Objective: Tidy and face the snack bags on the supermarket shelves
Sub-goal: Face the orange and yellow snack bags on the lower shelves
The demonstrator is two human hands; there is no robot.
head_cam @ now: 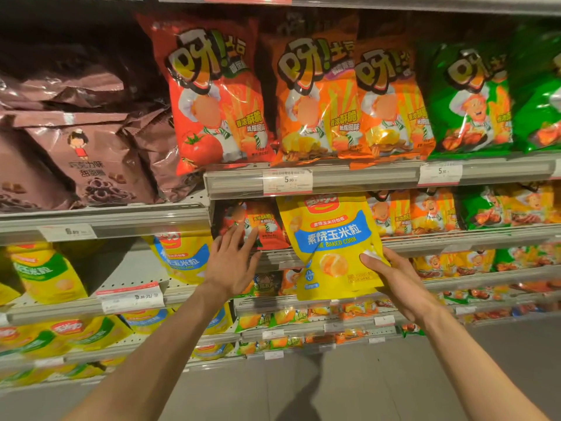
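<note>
We stand at the snack aisle mid-tidy: our right hand holds a yellow corn bag by its lower right corner, thumb pinching the front and the other fingers hidden behind it. The bag hangs in front of the second shelf, at about 1 o'clock from centre of view, its label facing us. Our left hand, at 10 o'clock from that bag, has its fingers straight and slightly spread, tips touching a small red chip bag on the same shelf.

The step in hand looks to be removing a stray: the yellow bag sits among red and orange chips, while matching yellow bags stand on the shelf at 9 o'clock. The next move, we judge, calls for carrying it left to join them, then pushing the red bag upright and forward.

Readable writing: "BAKED CORN" on the blue band of the held bag, above Chinese characters. A price tag on the upper shelf rail reads 5.90, and a second tag at 3 o'clock from it looks the same. The top-row chip bags carry large Chinese lettering.
</note>
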